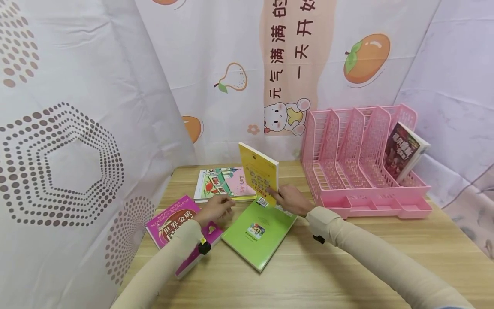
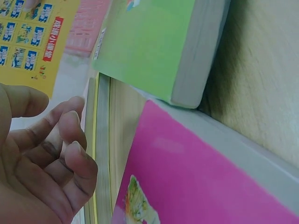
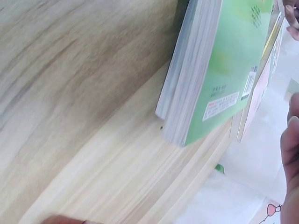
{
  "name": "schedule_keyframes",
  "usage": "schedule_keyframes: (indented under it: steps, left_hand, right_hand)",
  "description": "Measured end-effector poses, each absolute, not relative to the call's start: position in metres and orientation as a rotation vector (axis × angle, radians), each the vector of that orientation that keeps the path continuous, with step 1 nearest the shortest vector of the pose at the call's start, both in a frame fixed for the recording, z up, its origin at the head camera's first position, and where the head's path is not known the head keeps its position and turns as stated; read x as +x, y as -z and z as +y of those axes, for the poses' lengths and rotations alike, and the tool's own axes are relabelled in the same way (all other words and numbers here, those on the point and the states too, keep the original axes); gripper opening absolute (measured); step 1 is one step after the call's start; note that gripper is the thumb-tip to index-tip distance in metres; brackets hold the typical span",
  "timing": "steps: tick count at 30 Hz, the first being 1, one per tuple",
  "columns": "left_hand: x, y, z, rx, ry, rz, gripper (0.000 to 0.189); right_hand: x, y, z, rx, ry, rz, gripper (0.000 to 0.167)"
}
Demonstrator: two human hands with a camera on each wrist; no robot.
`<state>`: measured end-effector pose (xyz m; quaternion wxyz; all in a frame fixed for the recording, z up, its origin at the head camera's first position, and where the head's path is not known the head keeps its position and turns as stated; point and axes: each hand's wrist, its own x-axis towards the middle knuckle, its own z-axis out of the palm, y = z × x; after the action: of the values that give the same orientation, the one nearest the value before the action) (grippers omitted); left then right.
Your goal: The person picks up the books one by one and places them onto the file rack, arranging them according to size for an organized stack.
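Note:
My right hand (image 1: 292,199) grips a yellow book (image 1: 257,174) by its right side, holding it tilted up above a green book (image 1: 259,234). In the right wrist view only parts of that hand show at the edges, and the yellow book is out of sight. My left hand (image 1: 216,209) hovers over the top right of a magenta book (image 1: 183,223), its fingers (image 2: 77,163) loosely bent with nothing in them. A pink-covered picture book (image 1: 241,184) lies on another book behind the left hand. The green book lies flat on the table, its corner close to the magenta book.
At the back right stands a pink desk file rack (image 1: 374,193) with several upright slots and small front trays. A dark-covered book (image 1: 403,152) leans in its rightmost slot. The wooden table (image 1: 308,274) meets a printed curtain (image 1: 231,124) at the back and left.

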<state>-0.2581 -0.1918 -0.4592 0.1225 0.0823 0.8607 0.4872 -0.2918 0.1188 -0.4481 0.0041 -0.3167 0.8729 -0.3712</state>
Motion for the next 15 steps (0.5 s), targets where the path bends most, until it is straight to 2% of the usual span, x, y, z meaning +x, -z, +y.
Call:
schedule_keyframes:
  steps: [7,15]
  left_hand:
    - [-0.259,0.46,-0.183,0.261,-1.419,2.547,0.026]
    - [-0.264,0.464,-0.175,0.32,-1.42,2.566,0.025]
  right_hand:
    - [-0.293,0.443,0.128,-0.973,1.125,2.803,0.05]
    - [-0.297,0.436,0.138,-0.86,1.145,2.813,0.058]
